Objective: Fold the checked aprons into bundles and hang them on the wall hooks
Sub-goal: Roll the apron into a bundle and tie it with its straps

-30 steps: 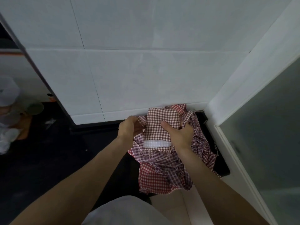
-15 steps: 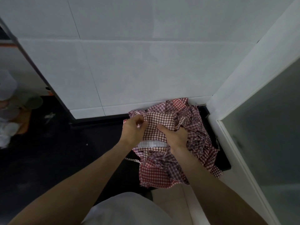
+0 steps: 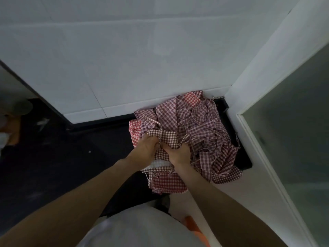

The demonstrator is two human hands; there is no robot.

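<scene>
- At the far left edge of the frame, blurred pale and orange objects sit on the dark floor; what they are cannot be told.
- Across the top of the frame runs a white tiled wall, meeting the floor along a black skirting strip.
- Just left of centre, the left hand reaches in from the lower left, its fingers curled into the cloth and gripping a fold.
- Touching it at centre, the right hand grips the same brown-and-white checked apron, fingers curled and bunched in the fabric; a white band of cloth shows below the two wrists.
- Right of centre, a heap of red and purple checked aprons with loose ties lies piled in a black tray in the corner, against the wall.
- Along the right side of the frame stands a white door frame with a grey frosted panel.
</scene>
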